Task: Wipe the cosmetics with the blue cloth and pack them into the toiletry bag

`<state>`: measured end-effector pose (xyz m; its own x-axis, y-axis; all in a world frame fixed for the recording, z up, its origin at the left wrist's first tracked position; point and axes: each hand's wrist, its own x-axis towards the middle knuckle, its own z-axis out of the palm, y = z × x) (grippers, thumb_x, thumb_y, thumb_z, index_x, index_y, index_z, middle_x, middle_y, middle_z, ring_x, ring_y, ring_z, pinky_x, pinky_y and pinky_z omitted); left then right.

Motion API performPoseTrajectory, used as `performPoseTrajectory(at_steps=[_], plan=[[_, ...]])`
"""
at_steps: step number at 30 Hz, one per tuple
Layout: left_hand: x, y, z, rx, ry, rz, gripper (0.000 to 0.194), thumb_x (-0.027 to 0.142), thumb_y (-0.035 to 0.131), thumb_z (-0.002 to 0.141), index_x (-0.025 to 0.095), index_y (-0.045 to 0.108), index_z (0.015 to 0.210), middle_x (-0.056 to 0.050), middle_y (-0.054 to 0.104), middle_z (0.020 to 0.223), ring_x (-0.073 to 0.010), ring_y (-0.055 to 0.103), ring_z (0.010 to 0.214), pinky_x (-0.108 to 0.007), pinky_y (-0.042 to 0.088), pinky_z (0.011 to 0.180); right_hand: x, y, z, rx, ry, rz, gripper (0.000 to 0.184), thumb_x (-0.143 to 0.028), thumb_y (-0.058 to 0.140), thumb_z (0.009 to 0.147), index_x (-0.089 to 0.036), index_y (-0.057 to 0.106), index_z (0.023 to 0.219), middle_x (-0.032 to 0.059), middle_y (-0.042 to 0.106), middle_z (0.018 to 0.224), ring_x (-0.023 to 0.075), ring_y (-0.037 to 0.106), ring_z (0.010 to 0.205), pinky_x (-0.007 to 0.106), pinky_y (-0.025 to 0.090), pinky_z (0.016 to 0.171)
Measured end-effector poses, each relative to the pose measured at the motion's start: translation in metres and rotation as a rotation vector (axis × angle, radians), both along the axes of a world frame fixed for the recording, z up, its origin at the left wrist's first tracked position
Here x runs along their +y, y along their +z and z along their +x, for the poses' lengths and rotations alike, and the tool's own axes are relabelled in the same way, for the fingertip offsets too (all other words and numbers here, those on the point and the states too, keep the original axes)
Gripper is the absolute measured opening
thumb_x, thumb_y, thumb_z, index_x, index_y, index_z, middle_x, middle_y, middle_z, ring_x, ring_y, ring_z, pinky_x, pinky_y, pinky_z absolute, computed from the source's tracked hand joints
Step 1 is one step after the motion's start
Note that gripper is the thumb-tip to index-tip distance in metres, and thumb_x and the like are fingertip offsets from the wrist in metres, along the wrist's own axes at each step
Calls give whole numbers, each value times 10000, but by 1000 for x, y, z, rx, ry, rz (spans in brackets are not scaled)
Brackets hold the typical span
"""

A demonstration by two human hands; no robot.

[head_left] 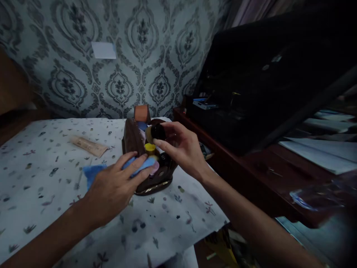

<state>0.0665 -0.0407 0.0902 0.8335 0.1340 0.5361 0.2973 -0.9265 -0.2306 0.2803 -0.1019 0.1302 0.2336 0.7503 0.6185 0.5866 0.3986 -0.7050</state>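
Observation:
A brown zip-top pouch (131, 139) stands unzipped on the table, packed with small items. Between thumb and fingers, my right hand (185, 147) pinches a small jar with a black lid (157, 131), tilted on its side over the pouch's mouth. A yellow-capped container (150, 147) sits inside, just below the jar. My left hand (117, 182) rests against the pouch's near left side, fingers closed over a soft light-blue item (143, 165). Beside it is a small pink piece (154, 168). A blue cloth (93, 174) shows behind that hand; whether it joins the light-blue item is hidden.
A beige squeeze tube (89, 146) lies left on the patterned tablecloth (50, 223). At right, a large black screen (259, 82) leans over a dark red desk (251, 178) with papers (320, 152) and clear plastic (315, 197). Patterned wallpaper (119, 85) rises behind.

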Motion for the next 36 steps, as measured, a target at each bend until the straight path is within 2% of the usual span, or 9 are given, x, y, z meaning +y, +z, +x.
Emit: performPoseTrajectory(at_steps=[4,10,14,18,21,26,30,33,36], plan=[[-2,-9,-2,111,67,77,684,-14,382,834,320,547,1407,-2,473,1528,-319,452,1381,-356,595,770,6,-5,27,-316,-14,-160,315,-300,784,828,-163,662,1083,50,666,972,191,624,856,308,485,753],[-5,-15,-11,126,119,71,846,-47,365,800,351,341,1546,10,366,1599,-306,427,1412,-341,612,783,17,0,31,-691,107,-360,334,-251,792,839,-120,672,1121,97,677,1032,249,595,1002,349,431,873],[-6,-19,-10,127,127,81,827,-55,343,797,351,379,1516,15,356,1603,-312,422,1412,-298,603,645,26,4,25,-794,173,-433,291,-254,750,879,-102,692,1120,99,685,995,245,607,960,348,424,859],[-6,-20,-11,114,99,70,794,-53,344,772,314,457,1467,-1,343,1609,-325,409,1423,-345,628,696,29,6,22,-892,150,-500,205,-237,755,861,-104,719,1013,97,687,935,247,618,897,347,431,816],[-6,-20,-13,98,81,48,791,-51,362,752,307,495,1445,-5,363,1599,-323,416,1423,-363,637,760,29,5,22,-941,145,-511,183,-225,772,834,-122,723,977,94,686,928,251,618,890,350,436,811],[-10,-20,-10,70,90,25,771,-56,378,754,295,522,1426,-12,364,1598,-335,424,1419,-357,631,781,28,-1,21,-979,143,-458,244,-213,784,824,-112,720,1036,134,666,1020,282,603,962,399,452,866],[-11,-20,-12,91,93,7,845,-70,363,739,302,434,1494,-18,336,1613,-311,413,1432,-315,623,784,27,1,30,-892,194,-407,330,-242,774,844,-119,689,1138,111,645,1046,250,606,992,366,479,886],[-9,-25,-21,29,80,6,826,-63,342,781,297,387,1523,-70,409,1570,-287,471,1392,-267,607,754,26,7,40,-815,161,-339,334,-249,690,913,-142,653,1226,112,641,1123,235,612,1038,346,475,904],[-3,-37,-34,-29,112,-12,694,-17,341,867,292,445,1480,-117,547,1434,-279,592,1250,-255,587,686,28,12,44,-805,59,-335,208,-165,558,966,-131,703,1112,114,673,1068,229,627,1002,331,457,872]])
